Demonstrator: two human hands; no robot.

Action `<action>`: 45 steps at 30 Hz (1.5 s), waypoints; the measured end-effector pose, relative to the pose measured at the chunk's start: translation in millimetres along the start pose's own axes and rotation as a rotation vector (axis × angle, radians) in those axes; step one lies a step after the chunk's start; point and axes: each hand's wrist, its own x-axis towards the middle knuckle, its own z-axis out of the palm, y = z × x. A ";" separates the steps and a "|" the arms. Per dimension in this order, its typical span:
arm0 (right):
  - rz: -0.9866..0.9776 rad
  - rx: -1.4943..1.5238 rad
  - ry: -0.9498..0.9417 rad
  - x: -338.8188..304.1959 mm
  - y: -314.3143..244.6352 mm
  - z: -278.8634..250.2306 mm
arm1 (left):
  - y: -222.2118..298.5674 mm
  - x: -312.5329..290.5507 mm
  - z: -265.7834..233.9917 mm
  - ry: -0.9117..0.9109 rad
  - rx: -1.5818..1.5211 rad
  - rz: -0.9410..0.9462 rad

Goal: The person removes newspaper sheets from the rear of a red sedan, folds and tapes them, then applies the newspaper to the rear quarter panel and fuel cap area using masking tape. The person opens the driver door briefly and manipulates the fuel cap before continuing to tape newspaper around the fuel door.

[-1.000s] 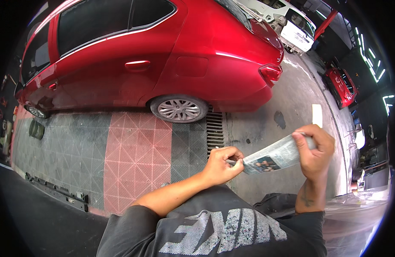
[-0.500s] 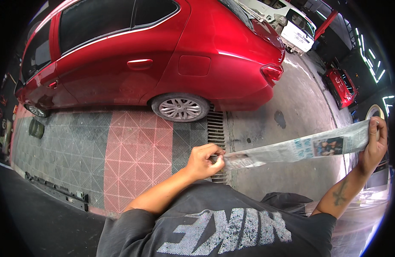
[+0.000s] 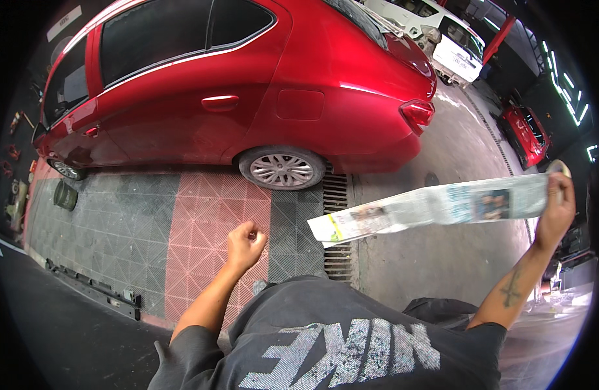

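Note:
A long folded strip of newspaper (image 3: 410, 211) stretches out level in front of me, its right end pinched in my raised right hand (image 3: 557, 211). A roll of tape (image 3: 559, 167) shows at the top of that hand, partly hidden by the fingers. The strip's left end hangs free in the air above the floor grate. My left hand (image 3: 246, 247) is apart from the strip, over the red floor tiles, with its fingers curled closed and nothing visible in them. Beyond both hands stands a red car (image 3: 247, 97), its rear wheel (image 3: 282, 169) nearest to the strip's free end.
A drain grate (image 3: 336, 201) runs between the plastic floor tiles (image 3: 127, 221) and the concrete. A dark bucket (image 3: 66, 195) stands by the front wheel. Farther back are a white vehicle (image 3: 455, 55) and another red car (image 3: 524, 135). Plastic sheeting (image 3: 546, 331) lies at the lower right.
My left hand has let go of the newspaper strip's left end and moved left, toward me. The strip now hangs from my right hand alone, which has shifted slightly left and up.

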 end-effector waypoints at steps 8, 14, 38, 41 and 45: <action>-0.311 0.458 -0.643 -159.9 -182.4 173.5 | 218.6 17.2 38.1 -0.254 -0.355 0.626; -0.166 0.593 -0.584 -169.9 -194.0 178.1 | 234.1 6.5 46.1 -0.205 -0.448 0.597; -0.096 0.378 -0.375 -105.1 -172.0 131.6 | 198.6 -16.6 15.0 -0.190 -0.488 0.488; -0.067 0.391 -0.363 -83.0 -149.4 125.1 | 184.0 -20.1 7.8 -0.174 -0.475 0.534; -0.097 0.418 -0.325 -58.7 -122.2 131.6 | 169.9 -30.9 -4.3 -0.151 -0.411 0.534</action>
